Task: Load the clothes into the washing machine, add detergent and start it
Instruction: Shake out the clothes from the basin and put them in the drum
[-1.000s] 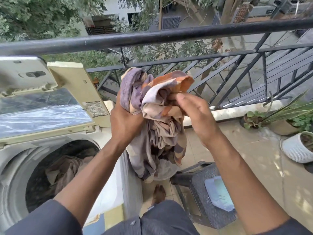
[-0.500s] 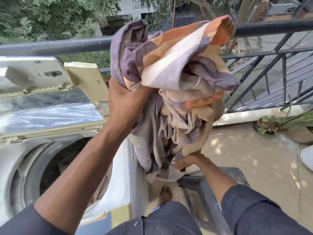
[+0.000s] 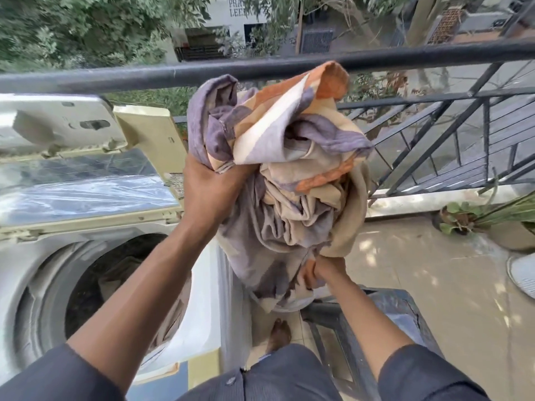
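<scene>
Bunched purple, orange and cream cloth held up in the air to the right of the top-load washing machine, not yet in the drum, which already has some beige fabric inside. Left hand grips the bundle's upper part, right hand clutches its lower end from below. Machine lid stands folded open, black balcony railing runs behind, dark plastic stool and potted plants on the tiled floor to the right.
</scene>
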A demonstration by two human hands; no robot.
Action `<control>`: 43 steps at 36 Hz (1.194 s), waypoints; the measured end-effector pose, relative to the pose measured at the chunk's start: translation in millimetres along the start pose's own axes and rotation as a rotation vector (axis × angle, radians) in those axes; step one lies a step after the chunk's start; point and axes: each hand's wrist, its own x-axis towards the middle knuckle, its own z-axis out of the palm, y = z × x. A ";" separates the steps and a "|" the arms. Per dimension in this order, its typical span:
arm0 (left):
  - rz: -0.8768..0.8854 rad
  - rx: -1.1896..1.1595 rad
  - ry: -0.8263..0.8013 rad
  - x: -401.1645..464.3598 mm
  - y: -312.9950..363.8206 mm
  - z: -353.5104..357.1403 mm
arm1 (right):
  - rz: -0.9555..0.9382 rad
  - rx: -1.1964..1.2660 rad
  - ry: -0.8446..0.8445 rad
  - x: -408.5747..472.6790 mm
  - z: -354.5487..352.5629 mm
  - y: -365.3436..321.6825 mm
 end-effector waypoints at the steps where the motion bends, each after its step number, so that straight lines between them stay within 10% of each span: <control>1: 0.001 0.054 -0.001 1.4 -5.3 -3.5 | -0.019 0.025 0.049 0.4 -6.3 -1.3; 16: 0.086 0.619 -0.186 -10.4 -44.9 -9.5 | -0.611 0.311 0.253 -101.3 -76.6 -94.8; 29: -0.068 0.433 -0.856 2.2 -46.8 -20.6 | -0.936 -0.168 -0.207 -175.5 -59.4 -110.7; 43: 0.040 0.662 -0.190 -18.5 -57.7 16.1 | -0.832 0.003 -0.539 -169.0 -68.3 -129.9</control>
